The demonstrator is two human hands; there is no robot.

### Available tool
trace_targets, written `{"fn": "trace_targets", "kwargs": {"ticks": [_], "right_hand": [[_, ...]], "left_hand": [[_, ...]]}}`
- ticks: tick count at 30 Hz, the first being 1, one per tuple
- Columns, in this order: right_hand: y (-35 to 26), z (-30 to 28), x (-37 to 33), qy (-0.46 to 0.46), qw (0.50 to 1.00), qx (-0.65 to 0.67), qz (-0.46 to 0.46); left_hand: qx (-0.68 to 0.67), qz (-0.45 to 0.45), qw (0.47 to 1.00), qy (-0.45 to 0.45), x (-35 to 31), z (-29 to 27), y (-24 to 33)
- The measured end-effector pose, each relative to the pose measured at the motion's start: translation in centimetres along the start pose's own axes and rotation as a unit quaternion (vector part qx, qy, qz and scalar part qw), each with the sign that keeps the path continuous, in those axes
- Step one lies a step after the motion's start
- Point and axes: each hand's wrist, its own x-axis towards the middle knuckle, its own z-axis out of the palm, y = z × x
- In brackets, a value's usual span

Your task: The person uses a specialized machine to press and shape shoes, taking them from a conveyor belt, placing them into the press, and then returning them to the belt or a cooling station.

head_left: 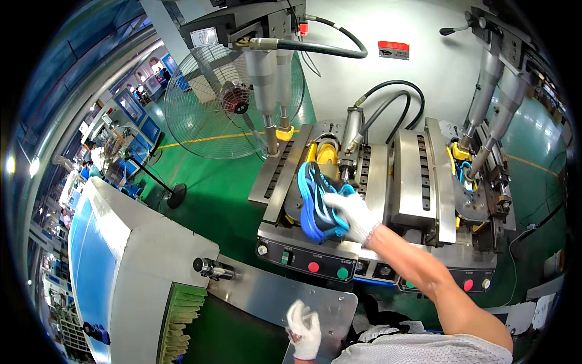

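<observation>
My right hand [354, 215], in a white glove, grips a blue and black sports shoe [316, 203] with light-blue trim. The shoe is tilted, its blue sole facing left, above the front of the left station of a metal press machine [276, 209]. My fingers are around the shoe's upper, partly hidden behind it. Low in the picture, my white-gloved left hand [303, 329] is over a shiny metal shelf [273, 291]. Its fingers are loosely bent and apart, with nothing in them. Blue-edged material [465, 170] shows under the clamps of the right station, mostly covered.
Push buttons line the front control panel [303, 264]. Thick hoses [388, 115] and steel columns [264, 91] rise above the stations. A large caged fan [236, 103] stands behind on the left. Nearer are a white machine housing [151, 261] with green bristle-like strips [182, 315] and a black cylinder [213, 268].
</observation>
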Motion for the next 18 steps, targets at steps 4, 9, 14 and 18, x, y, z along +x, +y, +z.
{"fn": "trace_targets", "kwargs": {"ticks": [4,9,14,18], "right_hand": [[1.0,0.3,15.5,0.109,0.99,-0.092,-0.021],[2.1,-7.9,31.2,0.172,0.923,-0.343,0.006],[7.2,-16.1,36.1,0.378,0.498,-0.779,-0.046],[9.3,-12.6,36.4,0.455,0.604,-0.652,-0.061]], "left_hand": [[0.071,-0.072,0.994,0.031,-3.2,-1.6,-2.7],[0.157,-0.128,0.976,0.084,-4.1,-4.0,-5.2],[0.149,-0.222,0.961,0.068,-0.7,-3.9,-7.0],[0.175,-0.16,0.97,0.045,1.4,-2.4,-12.5]]}}
